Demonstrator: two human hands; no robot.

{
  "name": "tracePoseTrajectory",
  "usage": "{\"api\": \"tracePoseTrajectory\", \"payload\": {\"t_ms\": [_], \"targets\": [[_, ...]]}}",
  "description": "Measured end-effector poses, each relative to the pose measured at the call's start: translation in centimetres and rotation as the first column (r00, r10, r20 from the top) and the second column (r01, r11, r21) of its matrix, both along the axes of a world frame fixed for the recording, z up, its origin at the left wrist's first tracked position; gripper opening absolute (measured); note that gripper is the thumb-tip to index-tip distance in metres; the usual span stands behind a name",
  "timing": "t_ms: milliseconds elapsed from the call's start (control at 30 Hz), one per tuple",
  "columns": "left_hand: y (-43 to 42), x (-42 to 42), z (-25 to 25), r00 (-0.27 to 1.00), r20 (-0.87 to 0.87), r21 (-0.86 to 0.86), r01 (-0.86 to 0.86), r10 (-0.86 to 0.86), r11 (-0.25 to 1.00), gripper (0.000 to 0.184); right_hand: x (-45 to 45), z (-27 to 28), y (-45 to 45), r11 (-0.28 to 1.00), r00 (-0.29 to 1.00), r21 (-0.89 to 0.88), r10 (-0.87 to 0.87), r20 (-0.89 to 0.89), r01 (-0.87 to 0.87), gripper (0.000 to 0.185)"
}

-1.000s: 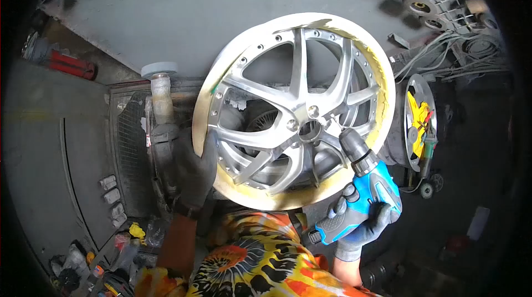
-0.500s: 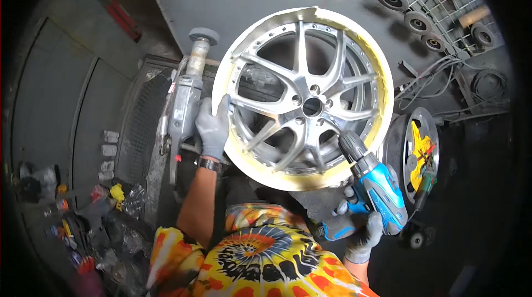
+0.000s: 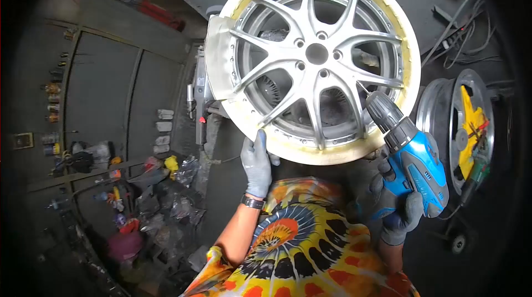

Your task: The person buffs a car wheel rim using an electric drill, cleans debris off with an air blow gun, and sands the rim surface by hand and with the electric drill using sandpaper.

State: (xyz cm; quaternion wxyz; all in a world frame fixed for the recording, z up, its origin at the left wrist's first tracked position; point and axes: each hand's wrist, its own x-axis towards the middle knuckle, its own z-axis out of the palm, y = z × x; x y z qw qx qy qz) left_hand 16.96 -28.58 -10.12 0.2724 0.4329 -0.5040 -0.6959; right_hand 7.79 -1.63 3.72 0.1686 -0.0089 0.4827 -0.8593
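Note:
A silver multi-spoke wheel rim (image 3: 317, 85), its lip covered in yellowish tape, faces the camera. At its lower left edge my left hand (image 3: 256, 165), in a grey glove, grips the lip with the thumb in front and other fingers partly behind. My right hand (image 3: 403, 216), also gloved, is wrapped round the handle of a blue cordless drill (image 3: 417, 170). The drill points up and left, its thin bit near a spoke at the rim's lower right; whether it touches cannot be made out. A loose pale sheet (image 3: 219, 58) lies over the rim's left edge.
A second wheel (image 3: 463, 130) with a yellow cloth (image 3: 471, 125) and a green angle grinder (image 3: 477, 174) stands at right. Cables (image 3: 471, 36) hang above it. Left of the rim is a grey power tool (image 3: 200, 94). Plastic bags and clutter (image 3: 177, 197) lie lower left.
The rim has turned, bringing the loose sheet to its left side, and sits higher in view. My left hand has shifted to the lower edge. The camera view has also moved.

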Motion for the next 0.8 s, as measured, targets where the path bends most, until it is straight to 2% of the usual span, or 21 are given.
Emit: {"api": "tracePoseTrajectory", "payload": {"t_ms": [67, 100, 133, 167, 200, 233, 267, 300, 333, 367, 433, 500, 533, 567, 633, 767, 800], "targets": [[-1.3, 0.9, 1.4, 0.978, 0.166, -0.121, 0.151, -0.13, 0.981, 0.027, -1.1, -1.2, 0.3, 0.999, 0.999, -0.035, 0.031, 0.042, -0.029, 0.061], [-3.3, 2.0, 0.5, 0.928, 0.37, -0.36, 0.173, -0.03, 0.917, 0.03, -1.7, -1.9, 0.4, 0.998, 0.997, -0.052, 0.047, 0.063, -0.044, 0.06], [-7.2, 2.7, -0.3, 0.916, 0.392, -0.79, 0.289, 0.083, 0.54, 0.027, -2.3, -2.5, 0.5, 0.996, 0.995, -0.066, 0.063, 0.083, -0.058, 0.06], [-9.6, 1.7, 1.4, 0.925, 0.359, -0.692, 0.172, 0.127, 0.701, 0.025, -2.9, -3.0, 0.7, 0.994, 0.991, -0.079, 0.084, 0.105, -0.076, 0.059], [-10.4, -0.9, 5.8, 0.934, 0.34, -0.622, 0.135, 0.11, 0.771, 0.028, -3.4, -3.6, 0.7, 0.992, 0.988, -0.089, 0.099, 0.122, -0.088, 0.059], [-14.1, -2.2, 6.2, 0.971, 0.235, -0.658, 0.121, 0.051, 0.743, 0.036, -3.9, -4.1, 0.7, 0.99, 0.983, -0.1, 0.117, 0.138, -0.103, 0.058], [-16.3, -4.6, 8.0, 0.949, 0.291, -0.676, 0.115, 0.121, 0.728, 0.043, -4.4, -4.6, 0.6, 0.987, 0.98, -0.109, 0.131, 0.152, -0.115, 0.058], [-17.0, -6.5, 10.2, 0.934, 0.356, -0.652, 0.239, 0.013, 0.719, 0.051, -4.8, -4.9, 0.4, 0.985, 0.976, -0.118, 0.142, 0.166, -0.124, 0.057], [-20.3, -8.0, 9.7, 0.909, 0.416, -0.725, 0.314, 0.026, 0.612, 0.057, -5.2, -5.2, 0.2, 0.983, 0.973, -0.123, 0.154, 0.173, -0.134, 0.056], [-21.7, -9.7, 9.9, 0.865, 0.501, -0.7, 0.412, -0.01, 0.583, 0.062, -5.6, -5.5, 0.1, 0.981, 0.969, -0.128, 0.164, 0.182, -0.142, 0.056], [-22.2, -11.9, 9.8, 0.793, 0.604, -0.567, 0.499, -0.081, 0.655, 0.059, -6.4, -5.8, -0.2, 0.978, 0.964, -0.135, 0.183, 0.193, -0.159, 0.055], [-23.6, -12.5, 7.7, 0.722, 0.69, -0.53, 0.545, -0.042, 0.649, 0.053, -7.3, -5.8, -0.6, 0.975, 0.962, -0.14, 0.197, 0.191, -0.172, 0.053], [-23.2, -12.4, 6.8, 0.788, 0.616, -0.549, 0.444, -0.017, 0.708, 0.046, -7.7, -5.8, -0.8, 0.974, 0.961, -0.139, 0.203, 0.189, -0.179, 0.053], [-23.3, -12.8, 6.5, 0.786, 0.618, -0.545, 0.448, -0.021, 0.708, 0.046, -8.1, -5.7, -1.0, 0.974, 0.961, -0.135, 0.205, 0.185, -0.182, 0.052], [-23.3, -13.0, 5.8, 0.738, 0.671, -0.612, 0.496, 0.072, 0.616, 0.043, -9.0, -5.5, -1.6, 0.975, 0.964, -0.117, 0.209, 0.165, -0.191, 0.051], [-22.9, -13.4, 5.7, 0.699, 0.698, -0.634, 0.501, 0.155, 0.589, 0.04, -10.4, -4.2, -3.7, 0.972, 0.97, -0.075, 0.23, 0.083, -0.224, 0.049], [-23.0, -13.2, 5.8, 0.735, 0.67, -0.629, 0.49, 0.103, 0.604, 0.04, -10.5, -3.9, -4.6, 0.97, 0.968, -0.054, 0.242, 0.06, -0.239, 0.048]]}}
